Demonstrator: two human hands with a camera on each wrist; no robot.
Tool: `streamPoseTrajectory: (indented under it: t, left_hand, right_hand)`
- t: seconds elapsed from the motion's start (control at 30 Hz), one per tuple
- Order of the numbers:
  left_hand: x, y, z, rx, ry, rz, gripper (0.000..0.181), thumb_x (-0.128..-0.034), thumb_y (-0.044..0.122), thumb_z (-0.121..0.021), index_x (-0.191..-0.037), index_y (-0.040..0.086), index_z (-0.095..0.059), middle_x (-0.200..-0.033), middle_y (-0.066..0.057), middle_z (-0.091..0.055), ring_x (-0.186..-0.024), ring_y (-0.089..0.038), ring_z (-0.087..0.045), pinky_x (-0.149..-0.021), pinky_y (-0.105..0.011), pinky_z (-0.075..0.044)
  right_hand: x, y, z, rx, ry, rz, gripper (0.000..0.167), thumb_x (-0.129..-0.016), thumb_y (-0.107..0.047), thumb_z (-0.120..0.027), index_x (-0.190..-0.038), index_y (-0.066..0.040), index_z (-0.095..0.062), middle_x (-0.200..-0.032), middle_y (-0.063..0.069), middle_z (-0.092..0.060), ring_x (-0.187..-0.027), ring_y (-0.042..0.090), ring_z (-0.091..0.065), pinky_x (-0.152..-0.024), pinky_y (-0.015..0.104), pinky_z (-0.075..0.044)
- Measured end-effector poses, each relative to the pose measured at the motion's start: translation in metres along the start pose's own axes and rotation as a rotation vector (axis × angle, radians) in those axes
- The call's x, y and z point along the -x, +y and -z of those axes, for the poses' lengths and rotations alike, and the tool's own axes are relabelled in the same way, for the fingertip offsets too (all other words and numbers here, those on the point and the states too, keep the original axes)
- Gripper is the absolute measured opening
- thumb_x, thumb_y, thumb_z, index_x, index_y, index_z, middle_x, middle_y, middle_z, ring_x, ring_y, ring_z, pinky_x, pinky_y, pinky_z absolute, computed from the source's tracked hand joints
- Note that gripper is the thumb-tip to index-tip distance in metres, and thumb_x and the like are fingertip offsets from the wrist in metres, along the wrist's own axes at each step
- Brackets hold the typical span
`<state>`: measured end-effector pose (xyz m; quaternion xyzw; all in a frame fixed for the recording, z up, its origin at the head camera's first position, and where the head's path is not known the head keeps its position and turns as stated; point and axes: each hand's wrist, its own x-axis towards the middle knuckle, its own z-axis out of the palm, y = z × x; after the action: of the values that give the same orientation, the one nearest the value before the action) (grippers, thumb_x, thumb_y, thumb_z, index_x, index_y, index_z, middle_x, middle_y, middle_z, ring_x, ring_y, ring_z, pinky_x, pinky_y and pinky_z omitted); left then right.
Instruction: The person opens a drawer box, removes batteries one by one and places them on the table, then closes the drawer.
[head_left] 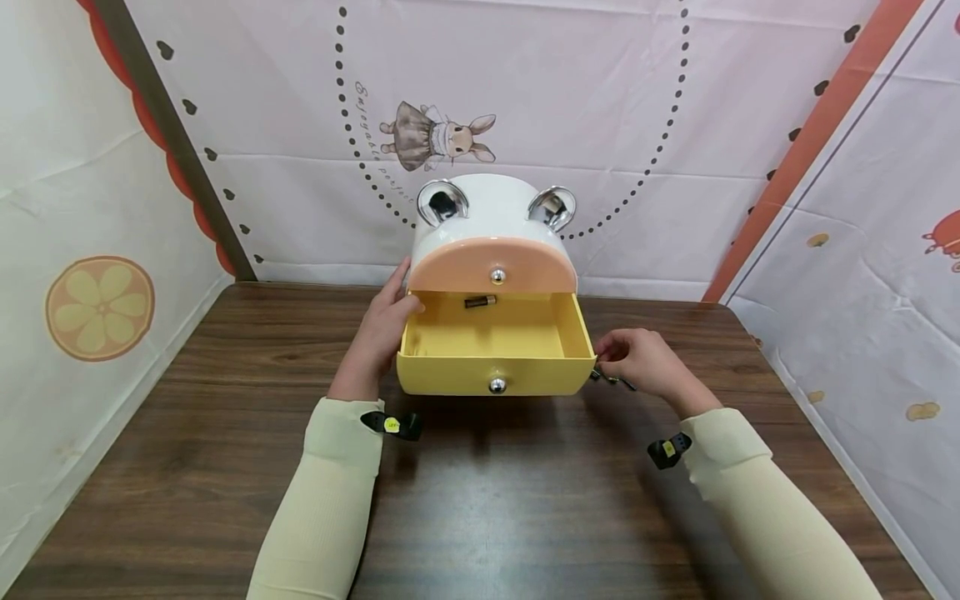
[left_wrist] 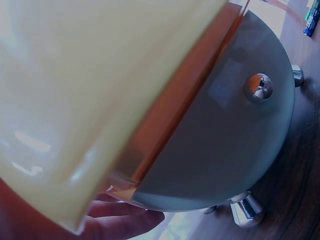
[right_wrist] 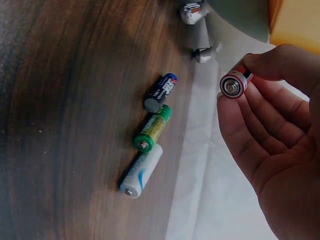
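Note:
A small white cabinet (head_left: 487, 200) has silver ears, a shut orange top drawer (head_left: 457, 267) and a pulled-out yellow drawer (head_left: 450, 377). Inside the yellow drawer, near its back, lies one dark battery (head_left: 480, 302). My left hand (head_left: 378, 329) rests against the cabinet's left side, fingers extended, thumb by the drawer's left rim. Just right of the drawer, my right hand (head_left: 645, 360) pinches a red-banded battery (right_wrist: 232, 86) between thumb and fingers. On the table below it lie a blue battery (right_wrist: 161, 92), a green battery (right_wrist: 152, 128) and a white battery (right_wrist: 141, 171).
Below the yellow drawer, a grey-green drawer (left_wrist: 215, 130) with a silver knob (left_wrist: 259, 87) is shut. Silver feet (left_wrist: 246, 209) support the cabinet on the dark wooden table (head_left: 480, 500). Printed cloth (head_left: 585, 100) hangs behind and at both sides.

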<state>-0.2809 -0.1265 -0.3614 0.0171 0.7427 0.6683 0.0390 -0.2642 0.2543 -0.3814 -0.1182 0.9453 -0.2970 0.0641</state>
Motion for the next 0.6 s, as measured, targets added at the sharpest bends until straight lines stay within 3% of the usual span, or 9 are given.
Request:
streamPoseTrajectory:
  t: [0.6]
  left_hand:
    - [0.0, 0.0, 0.0, 0.005, -0.001, -0.001, 0.08, -0.0849, 0.013, -0.047, -0.153, 0.044, -0.018, -0.161, 0.001, -0.022, -0.134, -0.033, -0.042, -0.107, -0.054, -0.038]
  right_hand:
    - [-0.002, 0.011, -0.018, 0.097, 0.014, 0.038, 0.013, -0.083, -0.014, -0.071, -0.095, -0.009, -0.071, -0.086, 0.003, -0.071, -0.078, 0.016, -0.064, -0.068, 0.033, -0.052]
